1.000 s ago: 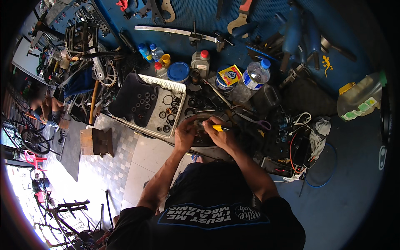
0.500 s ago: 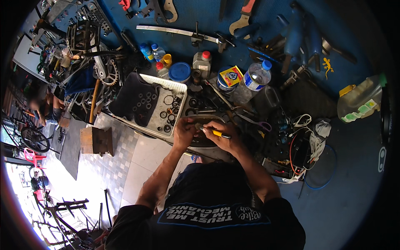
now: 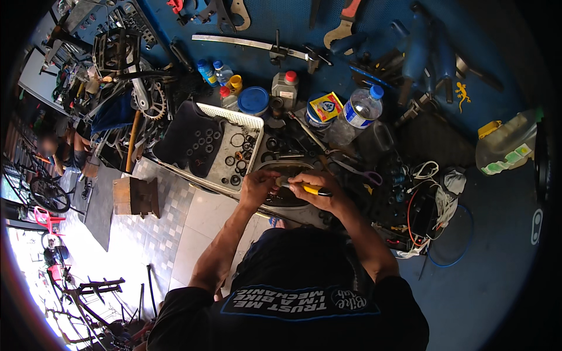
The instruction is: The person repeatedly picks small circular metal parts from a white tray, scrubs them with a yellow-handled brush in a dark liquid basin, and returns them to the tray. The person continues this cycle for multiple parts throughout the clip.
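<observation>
My right hand (image 3: 333, 198) is closed round a brush-like tool with a yellow and black handle (image 3: 316, 190); its pale tip points left. My left hand (image 3: 257, 188) has its fingertips pinched beside that tip. Whatever lies between those fingers is too small to make out. Both hands are over a round basin (image 3: 284, 208) holding dark liquid. Close by on the left is a white plastic tray (image 3: 253, 121) with a dark cloth (image 3: 186, 133) and several small rings and bearings (image 3: 240, 164) in it.
Beyond the hands stand a blue-lidded tub (image 3: 253, 102), a grey red-capped bottle (image 3: 285, 89) and a clear blue-capped bottle (image 3: 358, 111). Purple-handled scissors (image 3: 372, 177) and tangled white cable (image 3: 446, 205) lie right. A wooden box (image 3: 136, 198) is left; another person (image 3: 73, 152) sits farther off.
My right hand and the tool have shifted slightly right, and the tool's pale tip shows more. My left hand has moved a little left and down.
</observation>
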Action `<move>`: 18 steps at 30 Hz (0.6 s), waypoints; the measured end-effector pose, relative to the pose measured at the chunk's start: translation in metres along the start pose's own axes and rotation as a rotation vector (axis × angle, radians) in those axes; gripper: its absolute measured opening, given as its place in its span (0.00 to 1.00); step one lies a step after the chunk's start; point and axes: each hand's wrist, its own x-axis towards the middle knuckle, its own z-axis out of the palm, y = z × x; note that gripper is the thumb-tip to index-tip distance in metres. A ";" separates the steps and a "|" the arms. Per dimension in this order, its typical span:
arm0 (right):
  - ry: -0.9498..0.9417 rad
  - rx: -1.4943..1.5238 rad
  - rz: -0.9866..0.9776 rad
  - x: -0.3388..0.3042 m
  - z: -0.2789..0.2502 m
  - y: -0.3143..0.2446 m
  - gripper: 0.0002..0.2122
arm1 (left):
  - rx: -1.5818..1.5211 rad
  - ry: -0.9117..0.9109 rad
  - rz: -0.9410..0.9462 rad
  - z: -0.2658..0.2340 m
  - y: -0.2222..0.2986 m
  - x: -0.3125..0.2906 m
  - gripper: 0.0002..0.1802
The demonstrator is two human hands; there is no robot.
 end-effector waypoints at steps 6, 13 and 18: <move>0.018 -0.080 0.000 -0.002 -0.004 0.021 0.11 | -0.147 -0.067 -0.054 -0.002 -0.001 0.001 0.14; -0.088 -0.136 -0.032 -0.024 0.025 0.048 0.10 | -0.190 -0.101 -0.013 -0.004 -0.008 0.003 0.18; 0.100 -0.019 0.205 0.001 0.011 -0.002 0.11 | -0.267 0.016 0.052 0.008 -0.012 0.003 0.25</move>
